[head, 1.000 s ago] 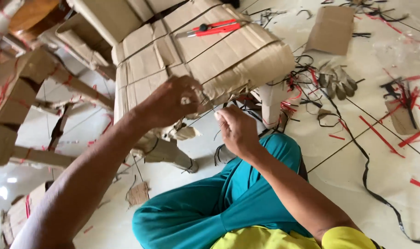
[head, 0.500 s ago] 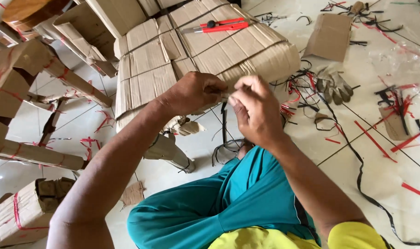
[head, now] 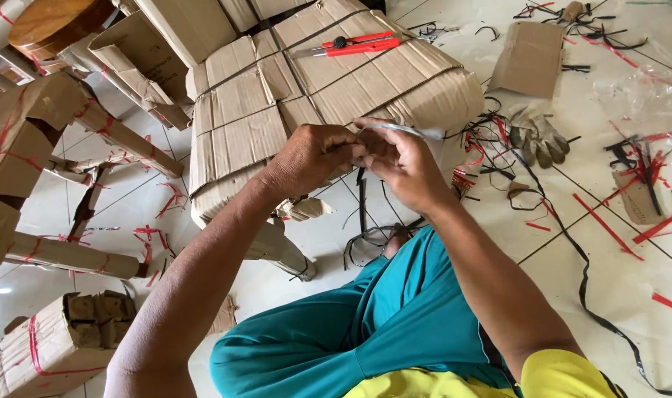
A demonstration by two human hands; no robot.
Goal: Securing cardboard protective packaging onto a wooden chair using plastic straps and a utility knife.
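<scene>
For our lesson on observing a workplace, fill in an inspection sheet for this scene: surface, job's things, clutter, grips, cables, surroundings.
Surface: pale tiled floor, person seated on it.
Job's things: cardboard-wrapped piece bound with thin black straps; pale strip at its edge; red utility knife on top.
Clutter: red and black strap offcuts, cardboard scrap, work gloves.
Grips: left hand and right hand together, pinching the strip.
Cables: nothing seen.
Surroundings: more wrapped furniture parts tied with red strap.

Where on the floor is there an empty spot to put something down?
Bare tile shows at the lower right, between the teal trouser leg and the long black strap. Around the work gloves the floor is crowded with red and black strap scraps. Both hands work at the cardboard-wrapped bundle.
</scene>
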